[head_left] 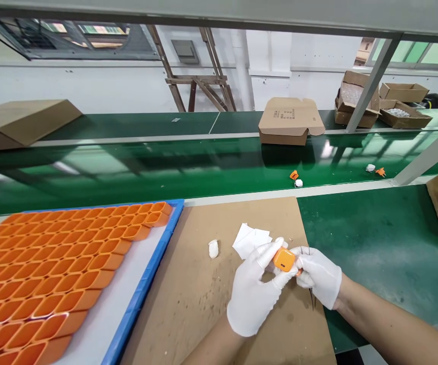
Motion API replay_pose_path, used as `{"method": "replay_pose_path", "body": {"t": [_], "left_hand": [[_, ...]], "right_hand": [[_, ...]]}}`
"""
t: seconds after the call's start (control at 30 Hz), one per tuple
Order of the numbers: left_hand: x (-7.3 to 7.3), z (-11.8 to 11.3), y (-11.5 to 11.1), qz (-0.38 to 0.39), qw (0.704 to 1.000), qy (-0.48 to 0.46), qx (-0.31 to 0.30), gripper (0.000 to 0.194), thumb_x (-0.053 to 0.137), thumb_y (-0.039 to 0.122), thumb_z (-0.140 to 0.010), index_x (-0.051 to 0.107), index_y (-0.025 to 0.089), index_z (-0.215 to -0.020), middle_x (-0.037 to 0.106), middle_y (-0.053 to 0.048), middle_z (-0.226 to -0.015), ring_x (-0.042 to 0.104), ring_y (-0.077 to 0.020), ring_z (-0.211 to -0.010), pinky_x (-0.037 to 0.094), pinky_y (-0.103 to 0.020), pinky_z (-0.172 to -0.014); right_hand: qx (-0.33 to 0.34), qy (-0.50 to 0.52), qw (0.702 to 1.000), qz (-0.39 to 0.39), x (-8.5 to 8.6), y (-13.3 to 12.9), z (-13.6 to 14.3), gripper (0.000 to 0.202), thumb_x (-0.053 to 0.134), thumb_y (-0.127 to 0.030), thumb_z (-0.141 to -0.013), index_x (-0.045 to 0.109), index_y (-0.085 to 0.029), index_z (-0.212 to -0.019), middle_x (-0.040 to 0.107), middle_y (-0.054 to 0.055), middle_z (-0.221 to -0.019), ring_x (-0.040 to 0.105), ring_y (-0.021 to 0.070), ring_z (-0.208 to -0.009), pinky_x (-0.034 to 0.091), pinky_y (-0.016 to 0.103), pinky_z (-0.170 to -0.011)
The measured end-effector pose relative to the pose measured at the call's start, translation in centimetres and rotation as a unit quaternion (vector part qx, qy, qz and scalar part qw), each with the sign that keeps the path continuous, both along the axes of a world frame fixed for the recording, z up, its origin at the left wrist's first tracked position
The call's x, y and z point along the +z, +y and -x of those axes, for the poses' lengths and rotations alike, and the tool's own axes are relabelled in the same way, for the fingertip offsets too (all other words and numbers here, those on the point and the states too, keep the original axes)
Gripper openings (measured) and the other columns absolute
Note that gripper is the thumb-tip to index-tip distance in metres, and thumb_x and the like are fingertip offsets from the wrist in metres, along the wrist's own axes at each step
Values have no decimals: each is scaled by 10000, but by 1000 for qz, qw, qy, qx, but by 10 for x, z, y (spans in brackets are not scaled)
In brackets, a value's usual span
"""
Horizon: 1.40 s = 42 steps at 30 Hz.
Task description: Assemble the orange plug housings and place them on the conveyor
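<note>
My gloved left hand point(255, 289) is closed around a small orange charger point(284, 259), whose face with a dark slot is turned up towards me. Beside it, my gloved right hand point(316, 274) has its fingers pinched together at the charger's right edge, where a bit of orange shows at the fingertips. Thin dark prongs, which look like tweezers point(312, 300), stick out below the right hand; their upper part is hidden by it. Behind the left hand lies a white paper-like piece point(250, 240) on the cardboard sheet point(199, 299). A small white cap-like part point(213, 249) lies further left.
At left, a blue-edged tray point(143, 284) holds rows of orange sleeves point(51, 274). Across the bench runs a green conveyor belt point(188, 167) carrying small orange and white parts point(296, 178). Cardboard boxes point(289, 119) stand on the shelf behind. A metal post point(428, 152) rises at right.
</note>
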<state>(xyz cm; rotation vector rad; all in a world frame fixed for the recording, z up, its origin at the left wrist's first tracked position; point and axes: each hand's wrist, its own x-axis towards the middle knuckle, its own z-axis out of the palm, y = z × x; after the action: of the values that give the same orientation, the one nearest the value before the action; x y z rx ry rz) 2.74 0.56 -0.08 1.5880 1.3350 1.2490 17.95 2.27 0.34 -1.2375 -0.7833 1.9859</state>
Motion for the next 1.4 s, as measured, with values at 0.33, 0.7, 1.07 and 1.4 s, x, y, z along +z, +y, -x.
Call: {"method": "replay_pose_path", "body": {"t": [0.33, 0.7, 1.07, 1.4], "left_hand": [[4, 0, 0, 78, 997, -9, -3, 444, 786, 270, -682, 708, 277, -1119, 699, -77, -1207, 620, -333, -1142, 505, -483, -988], [5, 1, 3, 196, 945, -251, -71, 430, 759, 300, -721, 656, 186, -1123, 724, -117, -1179, 674, -281, -1092, 537, -421, -978], [-2, -4, -1, 151, 975, -155, -50, 351, 726, 268, -744, 675, 200, -1084, 723, -104, -1177, 663, -285, -1102, 546, -415, -957], [4, -3, -6, 25, 996, 73, 42, 374, 711, 222, -739, 714, 243, -1113, 784, -27, -977, 732, -236, -889, 618, -315, -743]], "right_hand": [[-85, -124, 976, -160, 14, -8, 2, 127, 621, -244, -599, 667, -185, -701, 599, 17, -714, 500, 146, -654, 393, 271, -612], [-132, -458, 688, -548, 8, -22, 7, 269, 479, -88, -745, 699, -210, -841, 626, -3, -692, 499, 101, -505, 392, 220, -508], [-88, -267, 890, -360, 10, -26, 9, 76, 538, -168, -618, 530, -207, -553, 423, -14, -631, 350, 133, -565, 272, 278, -558], [35, -27, 991, -130, 10, -12, 11, 280, 697, -413, -617, 535, -188, -655, 367, -78, -523, 190, 52, -449, 260, 221, -460]]}}
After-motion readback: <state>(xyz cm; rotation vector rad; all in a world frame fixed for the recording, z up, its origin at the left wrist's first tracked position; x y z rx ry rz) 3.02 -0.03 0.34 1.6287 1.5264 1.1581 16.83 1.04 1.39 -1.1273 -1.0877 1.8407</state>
